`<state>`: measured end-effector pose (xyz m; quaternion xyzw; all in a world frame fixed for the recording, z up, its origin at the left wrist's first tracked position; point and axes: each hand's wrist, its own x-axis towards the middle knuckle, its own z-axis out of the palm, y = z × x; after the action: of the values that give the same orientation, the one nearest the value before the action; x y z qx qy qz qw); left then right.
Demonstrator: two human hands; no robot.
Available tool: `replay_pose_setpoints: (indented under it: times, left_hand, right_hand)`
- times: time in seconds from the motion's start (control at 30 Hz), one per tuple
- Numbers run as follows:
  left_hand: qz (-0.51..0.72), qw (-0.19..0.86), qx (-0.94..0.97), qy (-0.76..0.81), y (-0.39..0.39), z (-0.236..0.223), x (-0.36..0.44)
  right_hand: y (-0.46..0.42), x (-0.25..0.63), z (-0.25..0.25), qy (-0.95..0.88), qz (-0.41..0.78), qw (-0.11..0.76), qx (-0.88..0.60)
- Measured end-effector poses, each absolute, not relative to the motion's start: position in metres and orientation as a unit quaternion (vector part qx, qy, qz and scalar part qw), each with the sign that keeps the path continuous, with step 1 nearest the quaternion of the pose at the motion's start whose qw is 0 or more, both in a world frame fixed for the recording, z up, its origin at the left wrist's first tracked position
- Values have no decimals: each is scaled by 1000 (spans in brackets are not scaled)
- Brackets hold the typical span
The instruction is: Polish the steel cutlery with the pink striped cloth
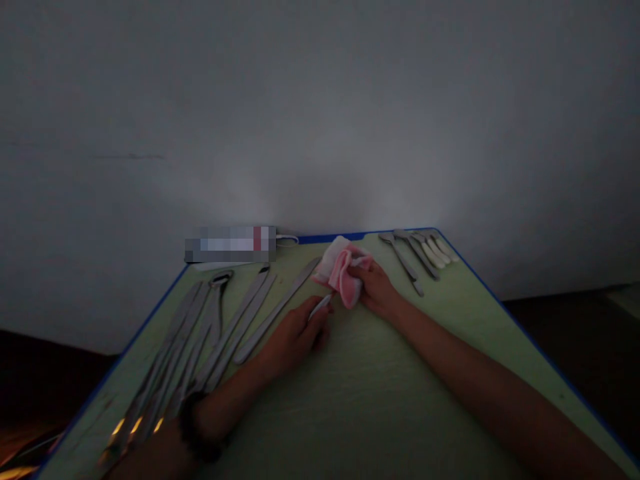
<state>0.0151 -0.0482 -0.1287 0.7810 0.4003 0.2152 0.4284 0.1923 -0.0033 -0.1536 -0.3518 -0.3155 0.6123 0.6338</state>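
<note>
My left hand point(299, 330) is closed around the white handle of a piece of cutlery point(320, 307), resting on the green table top. The far end of that piece goes into a pink and white cloth point(343, 270), and I cannot see its tip. My right hand point(376, 287) is closed on the cloth, bunching it around that end. Both hands sit near the middle of the table's far half, close together.
Several long metal knives point(235, 327) lie in a fan at the left of the green table point(380, 400). Several spoons point(417, 253) with pale handles lie at the far right corner. A white wall stands right behind the blue table edge.
</note>
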Motion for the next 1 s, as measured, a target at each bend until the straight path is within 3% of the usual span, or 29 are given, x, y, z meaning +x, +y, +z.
replay_pose_setpoints:
  times: [0.33, 0.5, 0.67, 1.0]
  left_hand:
    - [154, 416, 813, 377, -55, -122, 14]
    - [189, 407, 801, 396, -53, -124, 13]
    - [164, 462, 814, 312, -55, -118, 6]
    - [63, 260, 903, 335, -56, -127, 10]
  right_hand:
    - [-5, 193, -161, -390, 495, 629, -456]
    - [-5, 190, -162, -375, 505, 643, -436]
    - [-7, 189, -158, -359, 525, 646, -422]
    - [-26, 168, -149, -268, 556, 646, -450]
